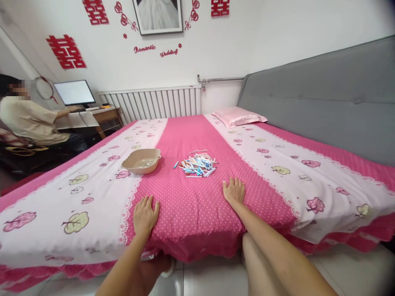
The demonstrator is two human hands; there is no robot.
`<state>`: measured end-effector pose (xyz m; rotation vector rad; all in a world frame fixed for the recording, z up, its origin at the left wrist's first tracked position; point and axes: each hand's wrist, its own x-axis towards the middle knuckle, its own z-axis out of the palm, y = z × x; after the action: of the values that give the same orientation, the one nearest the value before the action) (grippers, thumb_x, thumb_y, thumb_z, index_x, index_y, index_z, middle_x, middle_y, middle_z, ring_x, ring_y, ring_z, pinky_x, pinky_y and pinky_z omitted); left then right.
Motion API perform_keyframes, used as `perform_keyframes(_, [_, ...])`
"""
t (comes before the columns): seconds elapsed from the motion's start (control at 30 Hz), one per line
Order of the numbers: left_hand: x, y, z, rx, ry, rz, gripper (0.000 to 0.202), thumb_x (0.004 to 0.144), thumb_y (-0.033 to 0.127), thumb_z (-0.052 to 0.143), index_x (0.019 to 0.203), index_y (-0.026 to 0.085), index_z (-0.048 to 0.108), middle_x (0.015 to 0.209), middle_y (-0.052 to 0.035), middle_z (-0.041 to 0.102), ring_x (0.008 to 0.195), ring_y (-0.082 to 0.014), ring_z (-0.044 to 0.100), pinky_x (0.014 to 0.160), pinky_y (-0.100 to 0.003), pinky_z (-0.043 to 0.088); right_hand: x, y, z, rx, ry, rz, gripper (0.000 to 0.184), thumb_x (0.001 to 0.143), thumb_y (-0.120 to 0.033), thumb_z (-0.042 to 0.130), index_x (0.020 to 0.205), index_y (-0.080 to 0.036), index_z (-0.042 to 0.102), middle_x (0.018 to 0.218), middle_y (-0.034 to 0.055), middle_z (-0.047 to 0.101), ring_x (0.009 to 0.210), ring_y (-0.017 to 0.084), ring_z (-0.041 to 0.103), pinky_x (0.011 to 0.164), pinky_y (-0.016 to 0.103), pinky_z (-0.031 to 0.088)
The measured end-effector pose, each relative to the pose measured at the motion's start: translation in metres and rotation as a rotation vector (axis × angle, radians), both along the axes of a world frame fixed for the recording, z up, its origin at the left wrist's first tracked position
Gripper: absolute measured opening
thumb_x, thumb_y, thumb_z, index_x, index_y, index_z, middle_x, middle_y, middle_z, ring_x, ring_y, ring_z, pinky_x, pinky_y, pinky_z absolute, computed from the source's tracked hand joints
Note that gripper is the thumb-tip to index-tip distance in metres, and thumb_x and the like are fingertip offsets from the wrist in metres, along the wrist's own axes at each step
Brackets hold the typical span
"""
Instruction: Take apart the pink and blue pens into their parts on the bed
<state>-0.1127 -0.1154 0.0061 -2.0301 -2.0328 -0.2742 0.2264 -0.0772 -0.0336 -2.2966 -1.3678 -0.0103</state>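
My left hand (145,214) lies palm down on the bed's pink dotted sheet (191,209), fingers spread and holding nothing. On the right, my right hand (233,190) also rests flat on the sheet with its fingers apart. Beyond and between the hands is a loose pile of thin sticks (199,164) in white, blue and pink; their exact kind is too small to make out. A beige plastic basin (142,161) stands to the left of the pile, farther off than my left hand. Neither hand touches the pile or the basin.
At the far side of the bed lies a pink pillow (239,116), by the grey headboard (324,94). A white radiator (154,102) runs along the wall. To the left, a person (31,115) sits at a desk with a monitor (74,93).
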Motion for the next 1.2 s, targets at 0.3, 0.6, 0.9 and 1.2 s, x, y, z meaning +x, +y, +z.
perform_keyframes(0.3, [-0.007,0.012,-0.016,0.176,-0.091,0.001,0.047,0.086,0.038,0.034,0.113,0.01,0.059,0.118,-0.0135,0.059,0.113,-0.0266,0.05,0.1,-0.039,0.031,0.003,0.004,-0.001,0.057,-0.029,-0.018,0.045,0.088,-0.034,0.033,0.116,-0.005,0.055,0.118,0.0178,0.056,0.112,0.027,0.045,0.095,0.035,0.024])
perform_keyframes(0.6, [-0.008,0.018,-0.027,0.218,-0.101,0.015,0.044,0.085,0.037,0.038,0.112,0.012,0.06,0.117,-0.0118,0.06,0.111,-0.0249,0.05,0.099,-0.038,0.032,0.007,0.005,-0.007,0.074,-0.05,-0.016,0.045,0.088,-0.034,0.033,0.115,-0.006,0.056,0.117,0.0172,0.057,0.108,0.026,0.047,0.093,0.034,0.025])
perform_keyframes(0.9, [-0.009,0.018,-0.026,0.224,-0.108,0.017,0.044,0.084,0.038,0.038,0.111,0.012,0.061,0.116,-0.0112,0.061,0.111,-0.025,0.051,0.099,-0.037,0.031,0.007,0.005,-0.008,0.095,-0.065,-0.015,0.043,0.088,-0.033,0.034,0.112,-0.006,0.058,0.111,0.0157,0.061,0.105,0.025,0.049,0.091,0.033,0.027])
perform_keyframes(1.2, [-0.008,0.017,-0.027,0.227,-0.113,0.01,0.045,0.084,0.039,0.037,0.112,0.011,0.06,0.115,-0.0115,0.061,0.11,-0.0255,0.051,0.099,-0.037,0.031,0.008,0.005,-0.008,0.089,-0.07,-0.013,0.041,0.087,-0.031,0.034,0.111,-0.007,0.059,0.109,0.015,0.062,0.103,0.025,0.05,0.089,0.033,0.028])
